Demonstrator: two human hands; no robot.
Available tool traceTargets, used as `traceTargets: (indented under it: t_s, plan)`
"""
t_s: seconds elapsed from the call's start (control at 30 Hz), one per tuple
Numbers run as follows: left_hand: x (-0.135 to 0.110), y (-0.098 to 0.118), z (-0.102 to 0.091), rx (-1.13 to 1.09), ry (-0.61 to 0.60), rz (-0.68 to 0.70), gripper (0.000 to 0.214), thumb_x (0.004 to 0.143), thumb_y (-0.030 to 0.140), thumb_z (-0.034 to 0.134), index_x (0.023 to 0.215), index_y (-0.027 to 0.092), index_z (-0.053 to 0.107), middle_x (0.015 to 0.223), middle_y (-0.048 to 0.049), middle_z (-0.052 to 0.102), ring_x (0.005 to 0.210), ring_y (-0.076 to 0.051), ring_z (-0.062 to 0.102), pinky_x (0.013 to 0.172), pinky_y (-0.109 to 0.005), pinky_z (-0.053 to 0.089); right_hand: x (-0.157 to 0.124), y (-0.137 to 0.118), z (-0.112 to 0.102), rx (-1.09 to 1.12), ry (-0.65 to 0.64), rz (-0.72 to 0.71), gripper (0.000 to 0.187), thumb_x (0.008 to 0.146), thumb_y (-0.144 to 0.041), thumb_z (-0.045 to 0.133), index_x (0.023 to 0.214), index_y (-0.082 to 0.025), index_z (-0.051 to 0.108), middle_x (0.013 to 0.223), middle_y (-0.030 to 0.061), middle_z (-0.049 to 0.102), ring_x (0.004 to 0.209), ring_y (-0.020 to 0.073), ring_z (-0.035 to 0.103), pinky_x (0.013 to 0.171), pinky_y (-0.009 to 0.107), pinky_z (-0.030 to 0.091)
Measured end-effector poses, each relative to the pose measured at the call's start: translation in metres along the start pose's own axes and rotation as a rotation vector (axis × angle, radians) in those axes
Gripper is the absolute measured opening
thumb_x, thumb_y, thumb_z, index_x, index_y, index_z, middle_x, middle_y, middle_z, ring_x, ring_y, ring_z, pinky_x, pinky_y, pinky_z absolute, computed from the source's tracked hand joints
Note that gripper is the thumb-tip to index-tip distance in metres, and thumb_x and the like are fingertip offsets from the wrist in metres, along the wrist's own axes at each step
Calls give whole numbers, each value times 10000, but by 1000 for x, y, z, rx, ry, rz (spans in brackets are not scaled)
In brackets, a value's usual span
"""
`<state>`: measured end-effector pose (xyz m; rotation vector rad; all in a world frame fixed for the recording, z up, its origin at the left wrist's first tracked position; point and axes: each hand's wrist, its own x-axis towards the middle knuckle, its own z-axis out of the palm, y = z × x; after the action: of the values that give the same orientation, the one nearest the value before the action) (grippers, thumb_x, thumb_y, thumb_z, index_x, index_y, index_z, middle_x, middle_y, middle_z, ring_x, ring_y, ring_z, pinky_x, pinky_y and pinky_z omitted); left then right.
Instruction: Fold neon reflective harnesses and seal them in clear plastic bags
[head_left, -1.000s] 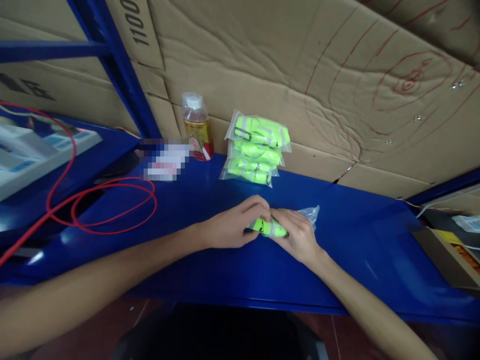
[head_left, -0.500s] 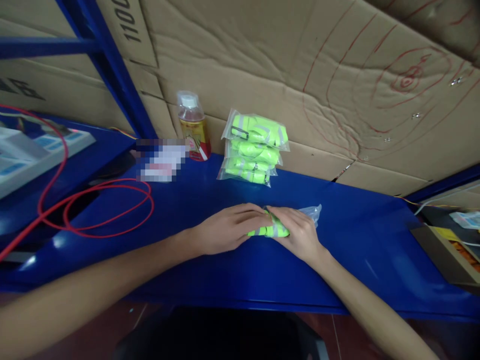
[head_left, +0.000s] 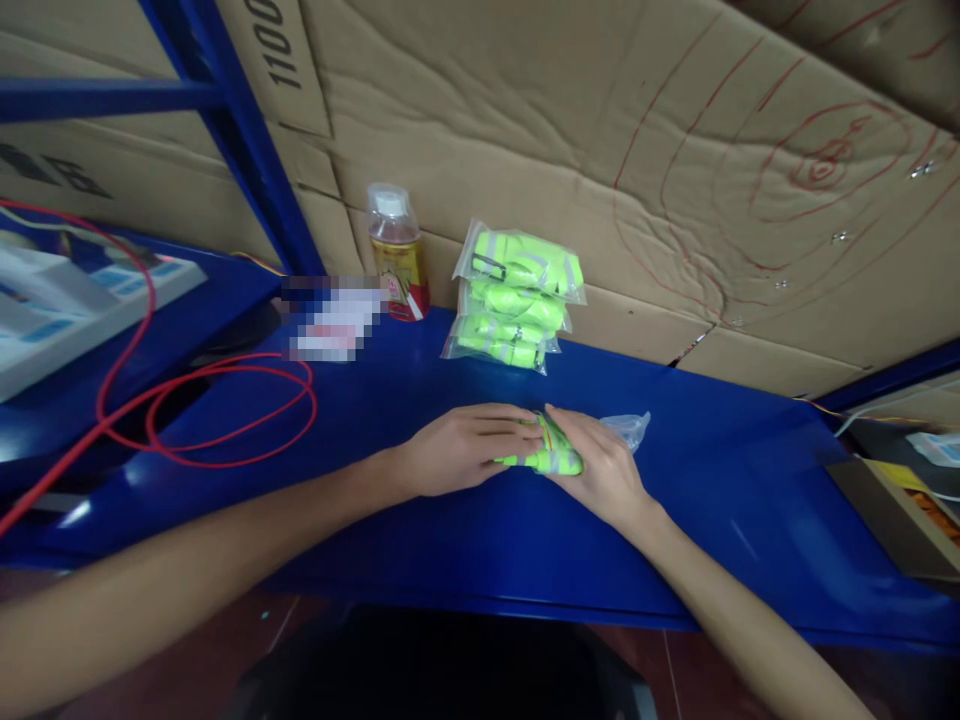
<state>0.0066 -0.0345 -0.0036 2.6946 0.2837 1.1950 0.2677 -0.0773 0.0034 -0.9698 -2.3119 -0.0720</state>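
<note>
A folded neon-yellow reflective strap bundle (head_left: 559,460) with grey bands lies on the blue table, partly covered by both hands. My left hand (head_left: 472,447) is curved over its left end, fingers together and pressing on it. Over the right part, my right hand (head_left: 600,465) is closed around the bundle, thumb on the near side. A clear plastic bag (head_left: 631,430) pokes out beyond the right hand; most of it is hidden, so I cannot tell whether it is under the bundle or around it.
Behind the hands, several bagged neon-yellow bundles (head_left: 517,295) are stacked against the cardboard wall (head_left: 480,120). A bottle (head_left: 401,265) and a blurred-out packet (head_left: 337,325) stand to their left. A red cable (head_left: 225,460) loops across the table's left side. An open carton (head_left: 892,520) is at far right.
The left fingers have shifted slightly on the bundle, and the right fingers have moved a little apart from them, baring more of its middle. The whole view has drifted slightly.
</note>
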Motion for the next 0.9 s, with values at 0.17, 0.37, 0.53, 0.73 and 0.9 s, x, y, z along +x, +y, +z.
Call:
traceTargets:
  t_s: [0.17,0.37,0.53,0.73,0.9]
  plan:
    - [2,3,8,24,85,10,264,965,33,654,1160,190,737,1208,-91,759,1244,-197,710,1083,-357,633,0,-3,-1,-111,-18,65,477,967,-401,734,1400,-219,647,1351,172,744,1208,396,742,990,589,637]
    - [9,2,16,-19,179,65,225,940,31,701,1104,181,737,1042,-63,741,1171,-204,692,998,-341,653,3,-10,0,-189,-3,-53,382,1013,-277,638,1386,-196,634,1257,138,793,1123,356,778,912,524,645]
    - [15,7,22,120,233,56,113,950,76,709,948,188,727,926,-9,772,1063,-194,682,951,-340,639,7,-17,6,-185,47,-114,375,1019,-225,607,1381,-133,631,1282,164,778,1139,343,772,954,516,635]
    - [10,6,13,158,165,133,183,969,151,706,1149,175,725,1099,-57,813,1042,-182,734,951,-327,646,6,-7,3,-134,77,-124,390,1002,-226,662,1379,-133,630,1271,159,781,1114,331,777,931,485,627]
    - [7,7,1,88,139,19,152,1006,171,675,1149,164,725,1124,-81,791,1022,-147,760,899,-244,650,1,4,-2,-93,115,-151,426,1008,-262,686,1412,-145,610,1290,171,773,1179,315,758,980,465,608]
